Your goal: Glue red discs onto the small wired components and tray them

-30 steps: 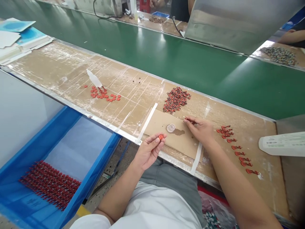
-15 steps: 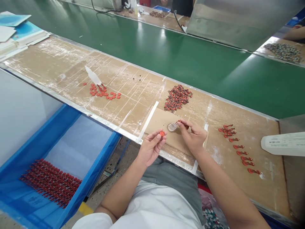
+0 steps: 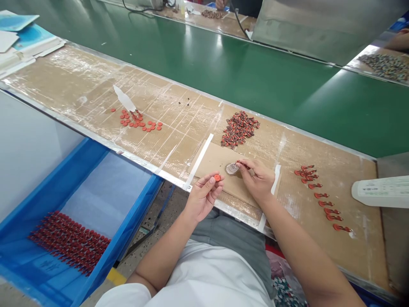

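Note:
Between the thumb and fingers of my left hand (image 3: pixel 203 194) is a small round red disc (image 3: pixel 217 178), held above the table's front edge. My right hand (image 3: pixel 258 180) pinches a small red-and-dark figurine (image 3: pixel 238 162) at the rim of a little clear round dish (image 3: pixel 230 169); fingers cover most of the figurine. The dish rests on a cardboard sheet (image 3: pixel 212 158). Just behind it lies a heap of similar red-and-dark figurines (image 3: pixel 239 129). Several figurines on round red bases (image 3: pixel 322 196) form a line to the right.
Loose red discs (image 3: pixel 148 127) lie at left beside a white strip (image 3: pixel 124 99). A blue bin (image 3: pixel 128 204) below the table holds rows of red pieces (image 3: pixel 70 243). A white bottle (image 3: pixel 380 192) lies at right. Beyond runs a green conveyor belt (image 3: pixel 198 64); a co-worker's hand (image 3: pixel 221 4) shows past it.
The figurine in my right hand has shifted slightly left, toward the dish. My left hand keeps its hold on the red disc. The camera view has moved a little.

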Demonstrator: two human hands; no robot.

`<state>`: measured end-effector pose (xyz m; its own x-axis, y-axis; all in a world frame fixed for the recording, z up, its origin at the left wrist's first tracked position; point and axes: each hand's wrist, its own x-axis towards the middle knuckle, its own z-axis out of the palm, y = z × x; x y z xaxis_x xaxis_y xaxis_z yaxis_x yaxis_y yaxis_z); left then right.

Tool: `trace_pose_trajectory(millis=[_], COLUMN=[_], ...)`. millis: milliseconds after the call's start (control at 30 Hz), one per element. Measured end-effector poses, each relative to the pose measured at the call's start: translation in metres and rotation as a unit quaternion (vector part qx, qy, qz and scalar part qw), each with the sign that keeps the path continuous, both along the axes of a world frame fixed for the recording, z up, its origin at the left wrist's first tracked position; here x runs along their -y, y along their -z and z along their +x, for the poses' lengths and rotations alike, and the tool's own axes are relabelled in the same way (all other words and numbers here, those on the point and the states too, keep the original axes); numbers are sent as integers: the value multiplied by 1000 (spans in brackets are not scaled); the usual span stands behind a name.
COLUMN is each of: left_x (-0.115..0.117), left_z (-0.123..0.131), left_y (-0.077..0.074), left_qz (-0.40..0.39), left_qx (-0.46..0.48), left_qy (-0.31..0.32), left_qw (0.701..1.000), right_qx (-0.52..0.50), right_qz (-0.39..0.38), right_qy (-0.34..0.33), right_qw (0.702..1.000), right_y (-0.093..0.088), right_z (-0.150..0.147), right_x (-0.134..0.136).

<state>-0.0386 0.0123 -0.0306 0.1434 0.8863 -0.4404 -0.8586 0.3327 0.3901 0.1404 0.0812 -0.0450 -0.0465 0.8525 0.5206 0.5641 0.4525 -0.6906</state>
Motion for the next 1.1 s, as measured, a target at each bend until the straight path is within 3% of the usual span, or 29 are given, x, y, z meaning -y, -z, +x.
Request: trace_pose_trajectory(millis=[433, 567, 733, 900, 1100], left_x=[0, 0, 0, 0, 6], left_z=[-2, -2, 0, 5, 15], left_y=[-1, -2, -3, -8, -19], left_qz=[-28, -16, -26, -26, 9], left_qx=[6, 6, -7, -9, -15], left_qy=[1, 7, 2, -2, 11], left_qw=[1000, 1000, 1000, 1000, 1000], right_qx=[-3, -49, -137, -214, -284], right_qz=[-14, -9, -71, -131, -133], right_qy=[-12, 9, 42, 53, 50], right_qw=[1000, 999, 987, 966, 948], right_y=[-4, 1, 3, -12, -40], right_z=[-2, -1, -3, -7, -16], right_x=[1, 1, 1, 10, 49])
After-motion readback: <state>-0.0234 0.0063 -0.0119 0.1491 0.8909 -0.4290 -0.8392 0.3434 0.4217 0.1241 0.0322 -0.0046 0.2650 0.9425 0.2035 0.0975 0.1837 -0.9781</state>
